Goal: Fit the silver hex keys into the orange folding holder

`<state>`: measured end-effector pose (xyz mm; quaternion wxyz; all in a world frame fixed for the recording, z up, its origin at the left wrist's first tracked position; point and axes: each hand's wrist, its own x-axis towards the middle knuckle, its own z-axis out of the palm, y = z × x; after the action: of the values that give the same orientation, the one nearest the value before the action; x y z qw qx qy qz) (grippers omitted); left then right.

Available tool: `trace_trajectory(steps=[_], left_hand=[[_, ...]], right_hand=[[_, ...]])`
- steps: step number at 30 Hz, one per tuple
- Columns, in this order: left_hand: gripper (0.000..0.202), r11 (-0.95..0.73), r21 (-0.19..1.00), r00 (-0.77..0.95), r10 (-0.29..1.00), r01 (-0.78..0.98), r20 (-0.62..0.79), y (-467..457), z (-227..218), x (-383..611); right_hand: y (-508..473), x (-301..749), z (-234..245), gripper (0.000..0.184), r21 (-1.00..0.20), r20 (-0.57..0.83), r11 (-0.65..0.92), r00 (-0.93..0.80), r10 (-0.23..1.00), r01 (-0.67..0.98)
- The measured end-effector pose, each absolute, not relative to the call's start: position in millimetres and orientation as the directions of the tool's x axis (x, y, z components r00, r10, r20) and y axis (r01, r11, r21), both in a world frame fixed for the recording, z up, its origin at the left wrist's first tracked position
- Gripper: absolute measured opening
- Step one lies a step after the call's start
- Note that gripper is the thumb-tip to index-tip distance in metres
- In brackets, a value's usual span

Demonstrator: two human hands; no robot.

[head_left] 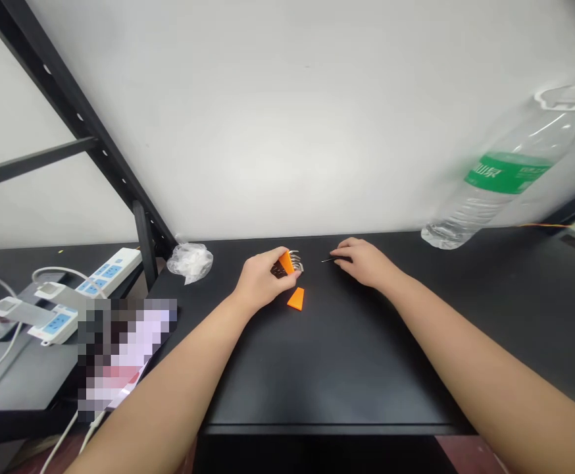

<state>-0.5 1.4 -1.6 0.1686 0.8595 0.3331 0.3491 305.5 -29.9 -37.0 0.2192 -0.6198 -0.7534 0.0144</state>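
Note:
My left hand is closed around an orange holder with several bent silver metal keys sticking out of it, held just above the black table. A loose orange wedge-shaped piece lies on the table just below that hand. My right hand rests on the table to the right, fingers pinched on a thin metal rod that points left toward the holder.
A clear plastic water bottle with a green label stands at the back right. A crumpled clear plastic bag lies at the back left. White power strips with cables sit on the lower left shelf beside a black metal frame.

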Motion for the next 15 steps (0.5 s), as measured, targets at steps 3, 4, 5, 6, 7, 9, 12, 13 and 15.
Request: trace_trajectory(steps=[3,4,5,6,7,9,12,13,15], left_hand=[[0.035,-0.723,0.511,0.549,0.688,0.464,0.474,2.4,-2.7,-1.9],[0.037,-0.723,0.505,0.553,0.688,0.47,0.47,3.1,-3.3,-2.6],[0.038,-0.725,0.497,0.556,0.687,0.477,0.467,4.0,-4.2,-3.2],[0.039,-0.727,0.488,0.56,0.685,0.483,0.467,5.0,-5.2,-3.8],[0.041,-0.732,0.478,0.564,0.68,0.486,0.469,6.0,-6.3,-4.2],[0.046,-0.744,0.456,0.571,0.667,0.488,0.479,7.7,-8.9,-4.4],[0.051,-0.76,0.43,0.577,0.649,0.487,0.495,9.7,-12.2,-4.0],[0.051,-0.764,0.425,0.579,0.646,0.486,0.498,10.1,-12.9,-4.0],[0.052,-0.769,0.421,0.582,0.639,0.482,0.502,10.7,-13.3,-4.0]], right_hand=[[-29.4,299.5,-32.4,0.019,-0.237,0.25,0.221,-0.16,0.955,0.946],[-31.4,294.2,-29.2,0.016,-0.22,0.213,0.197,-0.15,0.965,0.955],[-34.5,288.1,-25.8,0.013,-0.206,0.168,0.162,-0.128,0.977,0.965],[-38.3,281.8,-22.3,0.011,-0.198,0.118,0.122,-0.1,0.988,0.972],[-42.7,275.7,-19.0,0.011,-0.202,0.066,0.092,-0.081,0.995,0.975],[-52.0,264.7,-12.4,0.013,-0.246,0.017,0.088,-0.086,0.996,0.965],[-63.9,251.1,-1.7,0.011,-0.388,0.095,0.251,-0.232,0.968,0.887],[-66.8,247.0,1.9,0.01,-0.435,0.135,0.312,-0.281,0.95,0.845],[-71.1,239.5,8.4,0.009,-0.507,0.222,0.399,-0.332,0.917,0.764]])
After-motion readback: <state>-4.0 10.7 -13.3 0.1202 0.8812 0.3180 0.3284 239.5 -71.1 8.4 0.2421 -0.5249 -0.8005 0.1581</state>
